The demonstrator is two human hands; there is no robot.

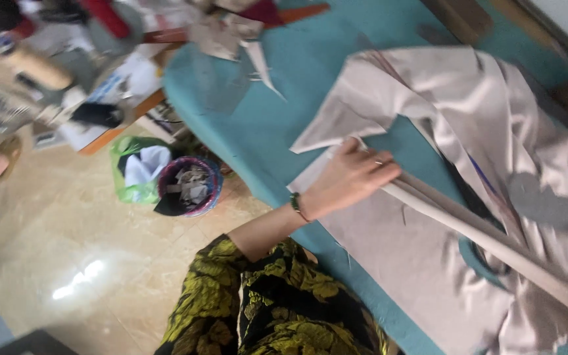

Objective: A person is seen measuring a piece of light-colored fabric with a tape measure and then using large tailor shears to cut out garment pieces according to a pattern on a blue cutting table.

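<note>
beige cloth: smooth, faint sheen; teal table cover: matt fabric; floor: glossy tile

The left hand lies palm down with its back to the camera, the wrist straight and the forearm reaching up from the lower middle of the view, bare below a patterned yellow and black sleeve. The fingers are held close together and stretched flat, pointing to the right, and the thumb sits just above them, angled upward. A ring shows on one finger, and a dark beaded bracelet circles the wrist behind the knuckles. The right hand is out of sight.
</note>
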